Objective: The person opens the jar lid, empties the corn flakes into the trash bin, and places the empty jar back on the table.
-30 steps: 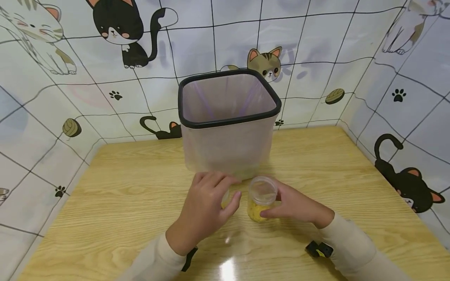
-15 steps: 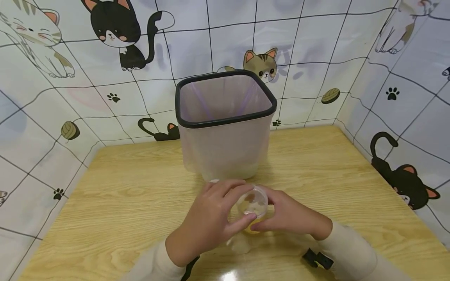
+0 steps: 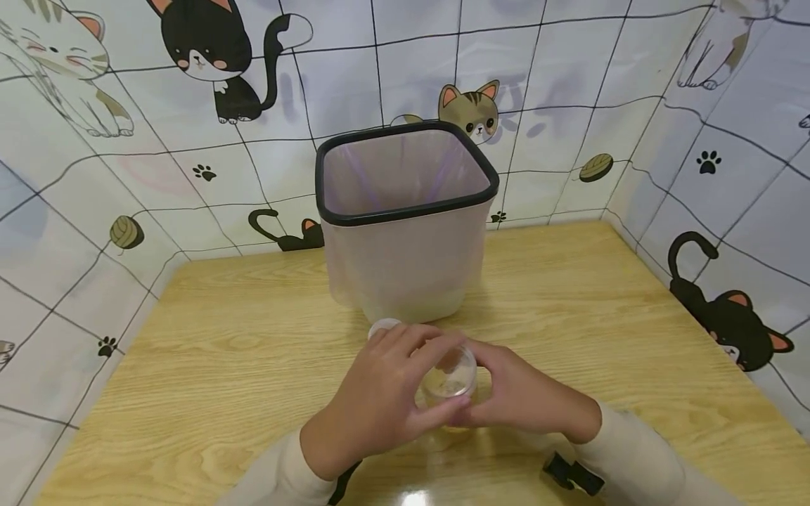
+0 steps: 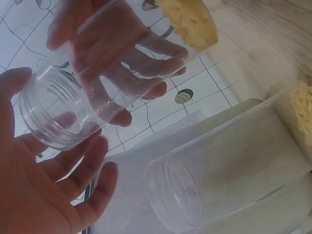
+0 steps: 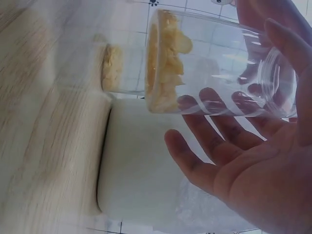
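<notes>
Between both hands is a clear screw-neck jar [image 5: 209,58] with yellow flakes or chips gathered at its bottom. My right hand [image 3: 525,397] holds its side, the fingers showing through the clear wall in the left wrist view. My left hand [image 3: 380,400] curls round its threaded top end [image 4: 53,109], thumb on one side and fingers on the other. Behind the left hand stands a second clear jar [image 4: 229,165], also with yellow pieces at its bottom; only its round top shows in the head view.
A tall translucent bin [image 3: 405,270] with a black rim stands just behind the jars. The wooden table [image 3: 240,337] is bordered at the back and sides by a white sheet [image 3: 354,77] with printed cats. Black straps sit at both wrists.
The right hand has brought its jar left and nearer to the body. The left hand, earlier apart from this jar, now has its fingers round the top. The second jar's top has come into sight.
</notes>
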`<state>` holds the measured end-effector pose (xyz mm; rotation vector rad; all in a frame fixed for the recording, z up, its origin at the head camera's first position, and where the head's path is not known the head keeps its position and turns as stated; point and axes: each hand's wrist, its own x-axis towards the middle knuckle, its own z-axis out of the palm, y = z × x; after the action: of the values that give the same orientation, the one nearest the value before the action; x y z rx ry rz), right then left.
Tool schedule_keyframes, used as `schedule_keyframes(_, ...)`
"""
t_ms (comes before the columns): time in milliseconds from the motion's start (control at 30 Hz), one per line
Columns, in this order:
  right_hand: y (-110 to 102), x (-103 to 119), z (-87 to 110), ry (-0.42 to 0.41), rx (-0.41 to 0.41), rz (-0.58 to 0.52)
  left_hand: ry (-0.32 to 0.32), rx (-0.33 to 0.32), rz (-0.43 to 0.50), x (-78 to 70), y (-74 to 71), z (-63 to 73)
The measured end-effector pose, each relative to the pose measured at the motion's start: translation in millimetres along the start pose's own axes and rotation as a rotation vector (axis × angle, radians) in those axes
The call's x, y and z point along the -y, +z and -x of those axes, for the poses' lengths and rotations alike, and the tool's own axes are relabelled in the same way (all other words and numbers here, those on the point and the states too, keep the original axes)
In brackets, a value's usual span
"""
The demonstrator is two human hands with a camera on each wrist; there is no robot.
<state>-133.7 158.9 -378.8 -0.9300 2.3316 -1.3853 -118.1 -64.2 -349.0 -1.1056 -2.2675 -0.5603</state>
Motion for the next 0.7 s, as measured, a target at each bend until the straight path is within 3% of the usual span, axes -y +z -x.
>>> schedule_keyframes(267, 6, 0, -0.1, -0.050, -0.006, -0.068, 0.015, -0.064, 0.042, -0.7, -4.1, -4.7)
schedule_keyframes(467, 9, 1, 0.3, -0.108, 0.052, -0.148, 0.024, -0.114, 0.068, 0.7, -5.5, -4.2)
schedule_keyframes(567, 11, 3, 0.2, -0.144, 0.096, -0.189, 0.041, -0.119, 0.067, 2.1, -4.6, -3.9)
schedule_keyframes(700, 14, 4, 2.9, -0.119, 0.104, -0.193, 0.073, -0.096, 0.058, 3.4, -3.8, -3.1)
